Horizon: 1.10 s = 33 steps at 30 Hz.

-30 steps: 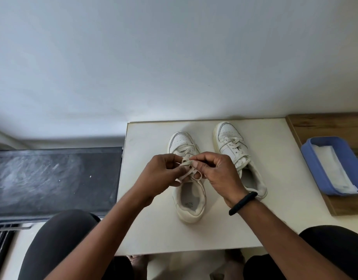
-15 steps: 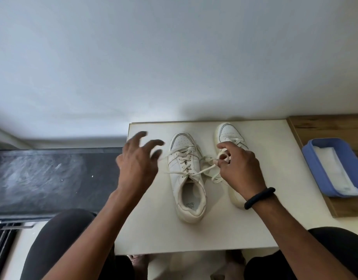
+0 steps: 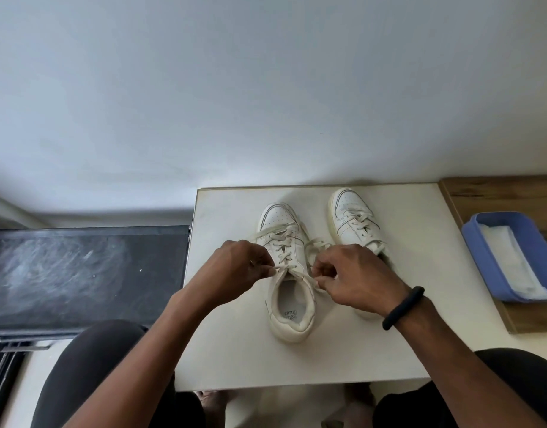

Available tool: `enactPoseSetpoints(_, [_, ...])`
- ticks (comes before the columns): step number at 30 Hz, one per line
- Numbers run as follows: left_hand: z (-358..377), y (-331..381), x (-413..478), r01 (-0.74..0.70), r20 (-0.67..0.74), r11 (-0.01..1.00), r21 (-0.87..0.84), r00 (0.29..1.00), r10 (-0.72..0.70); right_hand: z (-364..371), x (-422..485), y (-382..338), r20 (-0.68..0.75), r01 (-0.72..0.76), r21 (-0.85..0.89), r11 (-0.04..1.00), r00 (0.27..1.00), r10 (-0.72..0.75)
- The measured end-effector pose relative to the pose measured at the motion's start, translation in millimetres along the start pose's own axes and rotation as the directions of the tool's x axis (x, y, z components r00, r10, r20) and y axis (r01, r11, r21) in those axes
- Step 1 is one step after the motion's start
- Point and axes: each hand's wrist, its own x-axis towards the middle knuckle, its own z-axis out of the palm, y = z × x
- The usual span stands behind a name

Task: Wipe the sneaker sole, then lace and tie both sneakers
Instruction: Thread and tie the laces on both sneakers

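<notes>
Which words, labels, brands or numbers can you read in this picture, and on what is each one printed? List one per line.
Dark stamp on the insole of the left sneaker: a short print, too blurred to read.
Right sneaker: no text shows.
Blue tray: no text shows.
Black wristband: no text shows.

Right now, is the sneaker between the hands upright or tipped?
Upright: the sneaker rests sole-down on the white table, its opening facing up.
</notes>
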Motion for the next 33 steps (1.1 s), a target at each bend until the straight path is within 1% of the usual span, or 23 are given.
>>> enactPoseSetpoints(2, [-2.3,-1.0,-0.8,0.003,-0.010,1.000,0.003,1.000,-0.003,3.9,1.3,-3.2,0.036,-0.005,0.001,1.000,0.999,0.004])
enactPoseSetpoints(4, [-2.2,-0.7,-1.5,0.000,-0.011,1.000,0.012,1.000,0.000,7.5,3.9,-4.4,0.071,-0.028,0.039,0.999,0.997,0.025])
enactPoseSetpoints(9, [-2.0,0.4,-0.8,-0.001,-0.030,1.000,0.012,1.000,0.001,5.8,2.5,-5.8,0.083,-0.071,0.041,0.997,0.994,0.068])
enactPoseSetpoints(11, [-2.7,-0.2,-1.1,-0.005,-0.032,1.000,0.008,0.999,0.005,4.2,1.0,-6.9,0.073,-0.065,0.011,0.998,0.995,0.064])
enactPoseSetpoints(13, [-4.7,-1.5,-1.9,0.002,-0.026,1.000,0.009,1.000,-0.002,0.3,0.6,-5.5,0.022,-0.068,-0.014,0.998,0.997,0.068])
enactPoseSetpoints(14, [-6.2,-2.4,-2.3,0.006,-0.026,1.000,0.013,1.000,-0.006,-3.7,0.0,-4.2,-0.005,-0.075,0.001,0.997,0.997,0.075])
enactPoseSetpoints(15, [-8.4,-4.2,-2.3,0.010,-0.031,1.000,0.018,0.999,-0.010,-8.3,-0.2,-1.9,-0.010,-0.081,0.064,0.995,0.997,0.082])
enactPoseSetpoints(16, [-10.9,-6.2,-2.2,0.014,-0.041,1.000,0.023,0.999,-0.013,-13.4,-0.5,1.2,0.019,-0.085,0.163,0.983,0.996,0.083])
enactPoseSetpoints(17, [-13.6,-8.3,-2.0,0.020,-0.053,0.999,0.027,0.998,-0.019,-18.2,-1.5,5.2,0.080,-0.089,0.261,0.961,0.994,0.071])
enactPoseSetpoints(19, [-19.2,-12.0,-3.1,0.032,-0.081,0.999,0.032,0.996,-0.029,-27.0,-4.3,14.8,0.186,-0.078,0.383,0.921,0.982,0.006])
enactPoseSetpoints(20, [-21.7,-13.9,-3.6,0.037,-0.091,0.999,0.027,0.995,-0.034,-30.0,-5.4,20.5,0.197,-0.060,0.429,0.901,0.980,-0.028])
enactPoseSetpoints(21, [-23.5,-15.4,-4.2,0.039,-0.097,0.999,0.015,0.995,-0.038,-32.4,-5.9,25.0,0.173,-0.032,0.486,0.873,0.983,-0.060])
enactPoseSetpoints(22, [-24.2,-15.7,-4.7,0.034,-0.101,0.999,-0.007,0.994,-0.035,-33.5,-5.2,28.2,0.117,0.007,0.553,0.833,0.990,-0.085])
enactPoseSetpoints(24, [-21.7,-11.3,-4.9,-0.005,-0.121,0.993,-0.122,0.993,-0.010,-30.0,-1.0,28.6,-0.064,0.105,0.669,0.736,0.994,-0.083])
enactPoseSetpoints(26, [-13.7,-0.8,-2.4,-0.069,-0.148,0.938,-0.340,0.989,0.019,-17.4,6.8,19.9,-0.224,0.208,0.750,0.627,0.973,-0.056])
enactPoseSetpoints(27, [-8.1,5.3,-0.5,-0.093,-0.157,0.883,-0.461,0.987,0.022,-8.4,10.4,13.0,-0.256,0.237,0.812,0.533,0.966,-0.040])
enactPoseSetpoints(28, [-1.3,11.5,1.4,-0.098,-0.167,0.818,-0.566,0.986,0.003,0.6,13.0,4.9,-0.250,0.231,0.884,0.407,0.968,-0.006])
enactPoseSetpoints(29, [5.5,17.4,3.2,-0.087,-0.178,0.757,-0.648,0.983,-0.039,8.9,14.6,-2.7,-0.212,0.194,0.947,0.254,0.976,0.045])
enactPoseSetpoints(30, [12.3,21.8,4.7,-0.072,-0.193,0.698,-0.713,0.976,-0.097,15.5,15.1,-9.7,-0.152,0.142,0.985,0.095,0.983,0.104])
enactPoseSetpoints(31, [18.6,25.1,5.1,-0.060,-0.211,0.643,-0.763,0.964,-0.160,20.7,15.3,-14.8,-0.093,0.100,0.994,-0.035,0.982,0.167])
enactPoseSetpoints(32, [24.7,26.9,4.9,-0.050,-0.225,0.597,-0.800,0.949,-0.222,24.3,15.5,-17.4,-0.052,0.078,0.991,-0.106,0.972,0.230])
enactPoseSetpoints(33, [29.6,28.2,3.6,-0.040,-0.230,0.558,-0.829,0.934,-0.274,27.0,15.9,-18.9,-0.021,0.063,0.988,-0.139,0.960,0.280])
